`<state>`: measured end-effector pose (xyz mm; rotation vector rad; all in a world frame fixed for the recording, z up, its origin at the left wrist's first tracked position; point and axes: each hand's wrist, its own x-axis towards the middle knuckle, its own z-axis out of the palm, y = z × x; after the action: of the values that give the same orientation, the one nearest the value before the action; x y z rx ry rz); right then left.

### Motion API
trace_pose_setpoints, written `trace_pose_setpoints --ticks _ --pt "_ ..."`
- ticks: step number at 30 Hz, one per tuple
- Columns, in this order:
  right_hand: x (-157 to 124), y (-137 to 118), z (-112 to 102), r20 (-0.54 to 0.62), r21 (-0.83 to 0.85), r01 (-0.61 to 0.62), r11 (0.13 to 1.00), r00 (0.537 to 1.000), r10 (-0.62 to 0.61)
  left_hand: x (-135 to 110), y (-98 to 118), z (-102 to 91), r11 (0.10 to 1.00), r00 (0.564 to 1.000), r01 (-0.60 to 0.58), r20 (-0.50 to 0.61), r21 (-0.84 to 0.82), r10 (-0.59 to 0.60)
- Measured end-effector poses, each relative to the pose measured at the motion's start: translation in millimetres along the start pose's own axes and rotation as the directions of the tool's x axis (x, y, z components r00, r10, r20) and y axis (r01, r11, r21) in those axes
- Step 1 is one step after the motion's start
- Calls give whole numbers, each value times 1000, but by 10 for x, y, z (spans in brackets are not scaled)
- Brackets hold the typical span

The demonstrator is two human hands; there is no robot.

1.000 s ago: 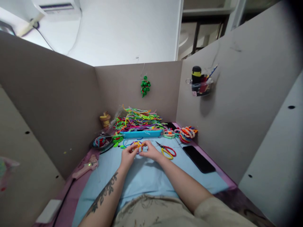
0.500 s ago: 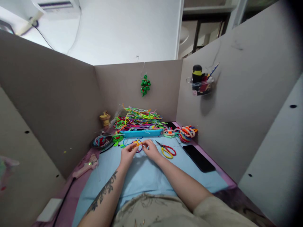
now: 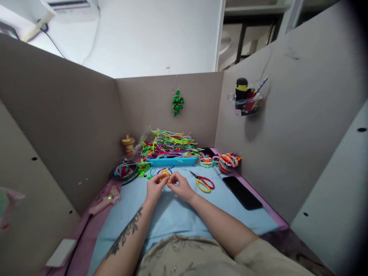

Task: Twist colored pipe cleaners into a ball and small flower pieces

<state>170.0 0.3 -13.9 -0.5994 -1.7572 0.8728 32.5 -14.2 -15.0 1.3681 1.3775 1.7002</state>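
Between my two hands is a small yellow-orange pipe cleaner piece (image 3: 165, 173), bent into loops. The thumb and fingers of my left hand (image 3: 155, 186) pinch it from the left. My right hand (image 3: 181, 185) pinches at its right side, close to the left fingertips; the exact grip point is partly hidden by the fingers. Blue and purple pipe cleaners (image 3: 154, 171) lie on the cloth just behind the hands. To the right of my right hand rest scissors (image 3: 204, 184) with one red and one yellow handle.
A blue tray (image 3: 172, 161) heaped with colourful pipe cleaners (image 3: 172, 143) stands at the back. A black phone (image 3: 242, 193) lies right, near finished fuzzy crafts (image 3: 227, 162). At left are a pink glue gun (image 3: 105, 202) and a dark bowl (image 3: 124, 171). Grey panels (image 3: 169, 92) enclose the table.
My right hand has shifted slightly left and its fingers have curled closer to the left fingertips. The yellow-orange piece has turned a little. The view has drifted slightly.
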Motion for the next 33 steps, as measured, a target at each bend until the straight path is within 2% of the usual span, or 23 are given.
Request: trace_pose_setpoints --ticks 5,8,10,13,16,18,23,33 --pt "64 29 -116 -16 249 -70 966 997 76 17 -15 -5 1000 999 -7 -44 -17 7" --pt "96 77 -177 -12 301 -110 947 993 119 21 -18 0 1000 999 -9 -44 1 10" --pt "107 101 -191 -9 266 -122 956 992 129 15 -16 6 1000 1000 -16 -23 18 16" --pt "106 108 -177 -98 75 -106 992 989 113 -8 -15 16 997 999 -49 19 58 48" --pt "90 93 -137 -196 -152 -67 986 980 36 -39 -10 22 986 991 -126 63 105 119" --pt "77 86 -110 -220 -223 -41 974 976 -9 -57 -1 22 980 984 -161 96 116 150" --pt "67 90 -92 -265 -240 -65 968 964 -1 -84 37 21 973 973 -190 160 129 168" --pt "105 87 -157 -207 -177 -92 980 977 55 -88 46 18 963 960 -218 211 159 183"
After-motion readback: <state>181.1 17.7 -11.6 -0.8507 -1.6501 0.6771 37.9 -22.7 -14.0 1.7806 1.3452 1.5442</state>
